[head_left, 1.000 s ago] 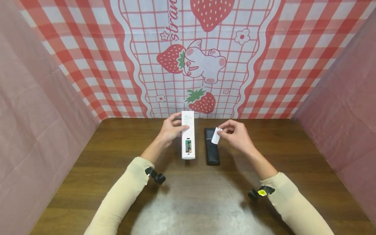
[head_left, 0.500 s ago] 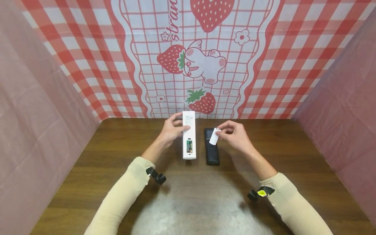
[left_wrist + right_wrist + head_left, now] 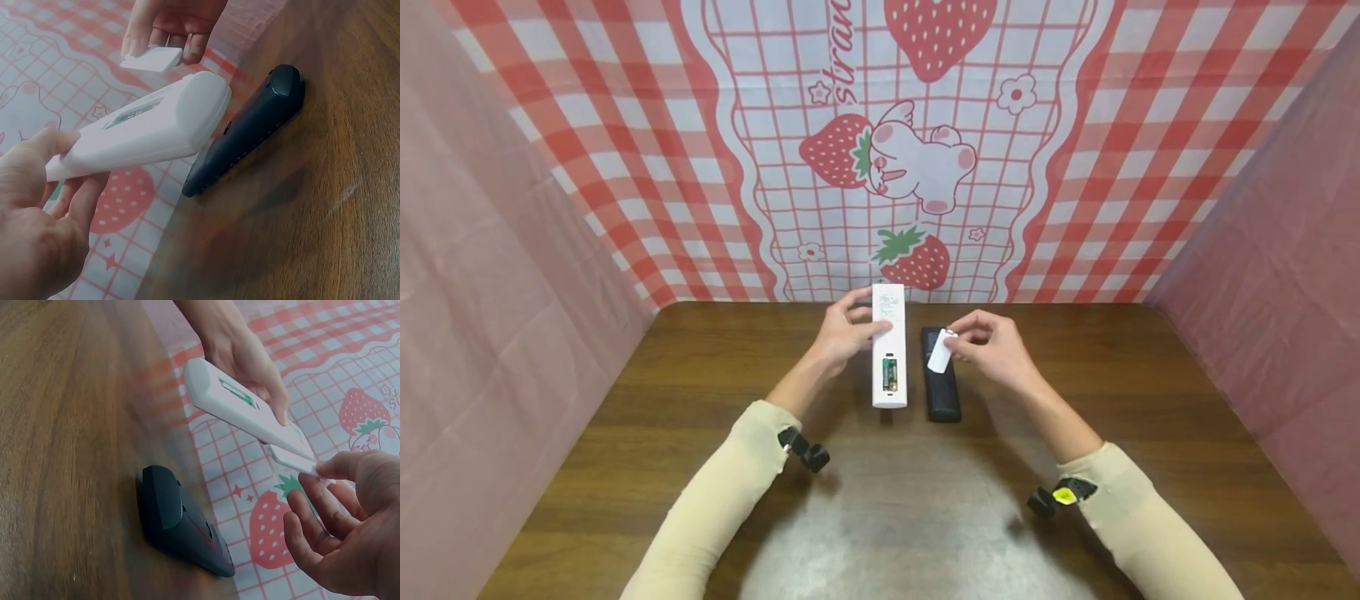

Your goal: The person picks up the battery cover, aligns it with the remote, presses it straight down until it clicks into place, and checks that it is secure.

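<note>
My left hand point(image 3: 845, 335) grips a white remote control point(image 3: 889, 337) by its far part, thumb on the back, which faces up. Batteries point(image 3: 890, 375) show in the uncovered compartment near its close end; the left wrist view has the remote point(image 3: 150, 122) held above the table. Between thumb and fingers, my right hand point(image 3: 996, 346) pinches a small white battery cover point(image 3: 939, 352), just right of the white remote and apart from it in the head view. A black remote control point(image 3: 943, 392) lies on the table below the cover, partly hidden by it.
The brown wooden table point(image 3: 715, 400) runs up to a red-and-white strawberry cloth point(image 3: 925, 167) at the back. Pink cloth walls point(image 3: 1262, 275) stand on both sides. A small black camera is strapped at each wrist.
The white remote has moved slightly right with my left hand. My right hand has brought the battery cover a little left, closer to it. The black remote stays put.
</note>
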`<state>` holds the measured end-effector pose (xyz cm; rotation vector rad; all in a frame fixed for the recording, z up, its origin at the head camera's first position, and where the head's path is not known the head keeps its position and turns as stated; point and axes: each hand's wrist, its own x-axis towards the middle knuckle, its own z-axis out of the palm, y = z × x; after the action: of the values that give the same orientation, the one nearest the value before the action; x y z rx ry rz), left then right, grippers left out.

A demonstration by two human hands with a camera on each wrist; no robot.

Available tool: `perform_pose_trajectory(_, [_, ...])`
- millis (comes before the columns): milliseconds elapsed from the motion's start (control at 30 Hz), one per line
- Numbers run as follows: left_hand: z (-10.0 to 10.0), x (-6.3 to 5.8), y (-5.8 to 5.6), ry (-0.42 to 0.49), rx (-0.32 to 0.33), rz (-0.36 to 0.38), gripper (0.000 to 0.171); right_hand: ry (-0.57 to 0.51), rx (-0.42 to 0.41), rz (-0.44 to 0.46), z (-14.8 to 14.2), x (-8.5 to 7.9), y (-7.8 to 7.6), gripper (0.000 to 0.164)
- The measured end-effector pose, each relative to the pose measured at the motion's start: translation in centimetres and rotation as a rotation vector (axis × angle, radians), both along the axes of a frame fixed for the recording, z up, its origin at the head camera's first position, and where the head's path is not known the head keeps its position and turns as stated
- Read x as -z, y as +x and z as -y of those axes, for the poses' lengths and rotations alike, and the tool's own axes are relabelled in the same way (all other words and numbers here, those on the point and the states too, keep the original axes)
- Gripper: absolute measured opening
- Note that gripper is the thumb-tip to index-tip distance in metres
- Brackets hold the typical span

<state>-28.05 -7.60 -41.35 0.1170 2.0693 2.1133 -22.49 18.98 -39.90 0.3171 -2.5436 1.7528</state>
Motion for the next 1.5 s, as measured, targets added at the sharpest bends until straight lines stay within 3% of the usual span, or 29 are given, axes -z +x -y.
perform_pose_trajectory(267, [-0.6,0.2,0.0,-0.010,0.013,0.006,0.082,0.018,0.005,-0.003,0.5,0.1,0.1,0.022])
perform_pose_trajectory(1500, [-2.1,-0.1,0.2,0.018,0.026,-0.002,0.078,-0.042,-0.130,-0.075,1.9,0.3,0.1,0.021])
